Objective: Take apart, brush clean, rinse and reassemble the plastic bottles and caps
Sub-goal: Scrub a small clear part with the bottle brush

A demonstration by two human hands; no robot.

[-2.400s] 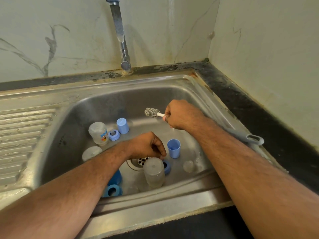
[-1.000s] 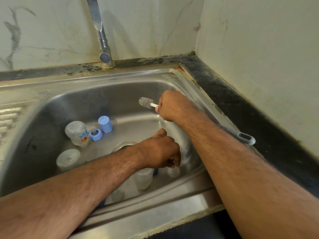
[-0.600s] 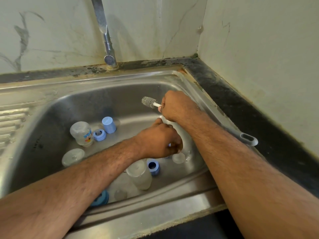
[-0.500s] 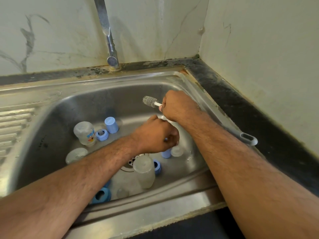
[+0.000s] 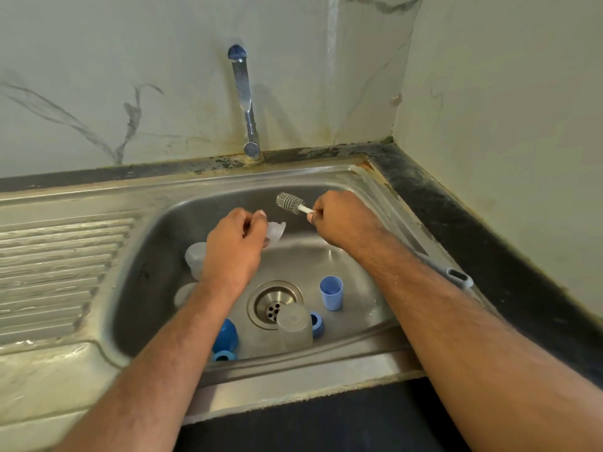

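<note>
Steel sink (image 5: 137, 275) holds the bottles still apart, so most brushing, rinsing and reassembly seems left: left hand (image 5: 233, 246) fingers pinch a clear teat (image 5: 275, 231), right hand (image 5: 342, 220) fingers wrap the brush (image 5: 290, 203), blue cup (image 5: 331, 292) waiting.
</note>
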